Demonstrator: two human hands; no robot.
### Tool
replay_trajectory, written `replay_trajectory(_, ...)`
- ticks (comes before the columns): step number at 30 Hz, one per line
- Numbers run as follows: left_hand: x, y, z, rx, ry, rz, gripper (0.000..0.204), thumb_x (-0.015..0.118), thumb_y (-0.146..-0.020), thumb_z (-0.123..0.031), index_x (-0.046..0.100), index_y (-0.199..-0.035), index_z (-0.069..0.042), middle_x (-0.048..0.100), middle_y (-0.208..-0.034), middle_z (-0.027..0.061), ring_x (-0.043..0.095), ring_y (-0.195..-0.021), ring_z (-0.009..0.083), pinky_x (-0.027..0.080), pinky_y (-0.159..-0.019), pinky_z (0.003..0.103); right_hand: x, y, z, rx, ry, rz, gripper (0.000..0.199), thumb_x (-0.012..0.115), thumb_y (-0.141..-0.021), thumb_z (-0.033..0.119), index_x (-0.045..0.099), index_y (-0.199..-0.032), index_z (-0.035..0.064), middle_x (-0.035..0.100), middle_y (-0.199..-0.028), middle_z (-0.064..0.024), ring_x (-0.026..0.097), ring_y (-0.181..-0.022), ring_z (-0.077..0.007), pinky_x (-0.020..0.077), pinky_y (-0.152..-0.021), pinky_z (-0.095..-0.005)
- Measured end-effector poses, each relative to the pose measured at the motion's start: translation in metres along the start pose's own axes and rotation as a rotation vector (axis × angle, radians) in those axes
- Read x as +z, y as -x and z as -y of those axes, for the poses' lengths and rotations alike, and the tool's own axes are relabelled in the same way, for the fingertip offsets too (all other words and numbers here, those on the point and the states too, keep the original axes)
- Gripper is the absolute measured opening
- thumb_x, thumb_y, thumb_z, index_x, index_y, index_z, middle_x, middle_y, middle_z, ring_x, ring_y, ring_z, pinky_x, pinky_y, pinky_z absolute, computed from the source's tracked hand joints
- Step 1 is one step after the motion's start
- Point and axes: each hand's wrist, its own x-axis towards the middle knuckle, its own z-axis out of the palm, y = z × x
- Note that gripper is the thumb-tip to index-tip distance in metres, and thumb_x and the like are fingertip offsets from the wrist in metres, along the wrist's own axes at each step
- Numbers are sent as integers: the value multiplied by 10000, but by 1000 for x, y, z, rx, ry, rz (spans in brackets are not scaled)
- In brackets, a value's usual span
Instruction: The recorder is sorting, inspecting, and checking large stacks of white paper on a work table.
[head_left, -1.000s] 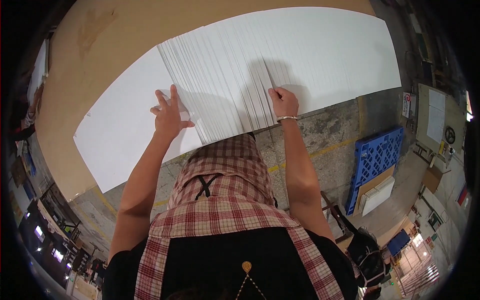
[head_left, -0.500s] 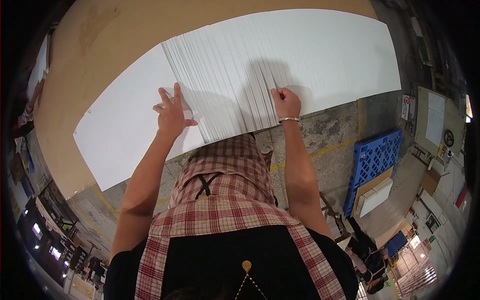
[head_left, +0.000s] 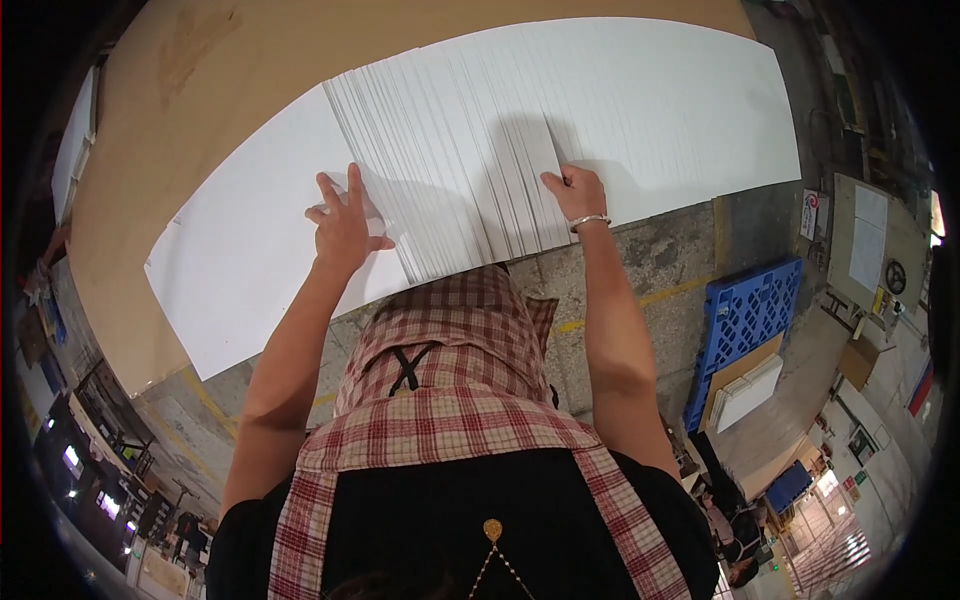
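Observation:
A long row of overlapping white sheets (head_left: 660, 110) lies fanned across a brown board-topped table, its many edges showing as thin slanting lines. On the broad face of the leftmost sheet (head_left: 250, 235) rests my left hand (head_left: 343, 232), open, with fingers spread and thumb out beside the stepped edges. Farther right, my right hand (head_left: 580, 193) is closed, thumb and curled fingers pinching the edge of one white sheet near the row's front. That edge stands slightly raised, casting a dark shadow. My palm hides some of the grip.
Brown board (head_left: 220, 60) extends behind and left of the sheets. At right on the floor are a blue plastic pallet (head_left: 752, 310) and a stack of white boards (head_left: 750, 393). A person (head_left: 735, 520) is at lower right; another person's arm shows at far left.
My right hand has shifted a little to the right, and the lifted sheet edge has moved with it. My left hand stays in place.

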Motion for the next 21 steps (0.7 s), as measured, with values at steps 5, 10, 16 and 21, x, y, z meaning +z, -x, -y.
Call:
replay_trajectory(5,1,2,2,15,13,-35,1329,890,-499,-369,2,-1471,-195,59,-1449,332,353,-1120,630,570,-741,424,4,-1,4,17,61,-14,412,679,-770,346,521,-612,0,536,-581,-167,513,-544,-314,405,-548,-428)
replay_trajectory(10,2,0,7,5,-24,-39,1320,887,-501,-380,12,-1472,-193,59,-1447,338,362,-1110,627,571,-740,423,6,1,12,31,69,-6,402,679,-770,352,542,-618,5,541,-580,-164,530,-562,-321,422,-562,-433)
replay_trajectory(16,5,0,10,33,-46,-61,1322,881,-493,-421,29,-1472,-171,90,-1430,358,392,-1079,628,573,-728,422,11,17,26,-56,89,-223,302,704,-763,301,594,-765,19,594,-730,-145,580,-671,-328,462,-606,-430)
replay_trajectory(21,6,-3,8,44,-52,-61,1326,881,-490,-433,36,-1472,-153,100,-1423,366,410,-1051,631,573,-704,425,34,48,33,-238,72,-472,263,721,-743,203,613,-933,57,588,-882,-116,589,-825,-323,486,-668,-404)
